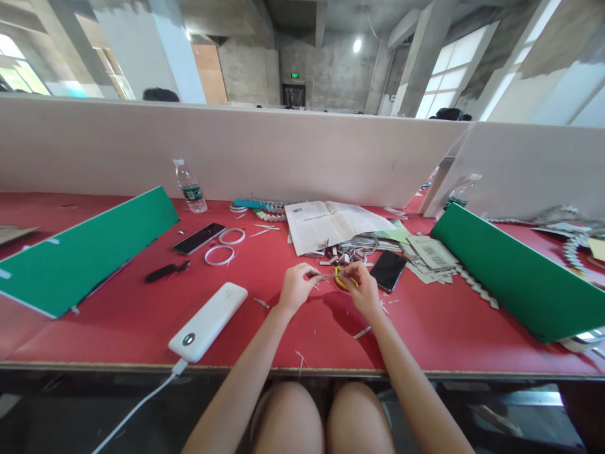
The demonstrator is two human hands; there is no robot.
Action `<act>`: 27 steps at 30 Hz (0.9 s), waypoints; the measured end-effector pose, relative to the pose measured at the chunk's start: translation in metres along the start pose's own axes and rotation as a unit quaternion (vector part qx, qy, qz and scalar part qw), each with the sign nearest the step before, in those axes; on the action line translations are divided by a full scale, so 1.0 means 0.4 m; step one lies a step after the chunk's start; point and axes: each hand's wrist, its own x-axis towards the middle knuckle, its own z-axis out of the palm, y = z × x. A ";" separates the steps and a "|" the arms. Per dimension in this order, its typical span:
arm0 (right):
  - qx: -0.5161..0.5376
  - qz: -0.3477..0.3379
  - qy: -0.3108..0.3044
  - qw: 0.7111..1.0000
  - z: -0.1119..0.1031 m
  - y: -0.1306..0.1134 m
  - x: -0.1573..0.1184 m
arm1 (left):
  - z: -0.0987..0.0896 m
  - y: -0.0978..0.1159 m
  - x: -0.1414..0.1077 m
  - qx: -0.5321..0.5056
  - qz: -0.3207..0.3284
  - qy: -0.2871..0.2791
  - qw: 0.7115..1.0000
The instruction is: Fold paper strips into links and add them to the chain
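Observation:
Between my hands a thin, narrow paper strip (329, 275) is stretched level above the red table. My left hand (297, 287) pinches its left end, and my right hand (363, 287) pinches the right end. Behind the right fingers lies a pair of yellow-handled scissors (341, 282), partly covered by that hand. Just beyond are many folded paper pieces (350, 249) in a loose heap. A black phone (388, 271) lies to the right of my right hand. Small paper scraps (362, 332) are scattered around both forearms.
A newspaper (326, 227) and stacked paper pieces (432, 252) lie at the back. Left are a white power bank (208, 321) with a cable, tape rolls (220, 255), another phone (199, 238) and a bottle (190, 188). Green boards (94, 252) stand on both sides.

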 end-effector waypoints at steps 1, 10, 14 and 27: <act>0.000 0.000 0.000 1.000 0.000 -0.001 0.000 | 0.001 -0.001 -0.001 0.005 -0.003 0.001 1.000; -0.001 -0.017 0.003 1.000 0.007 0.000 -0.002 | 0.012 -0.009 -0.002 -0.107 -0.089 -0.003 0.990; -0.053 -0.048 -0.026 0.997 0.015 0.006 -0.005 | 0.010 -0.013 0.006 -0.240 -0.161 -0.010 0.957; 0.013 0.000 -0.117 0.993 0.011 -0.014 -0.009 | -0.006 -0.004 0.012 -0.324 -0.219 -0.016 0.920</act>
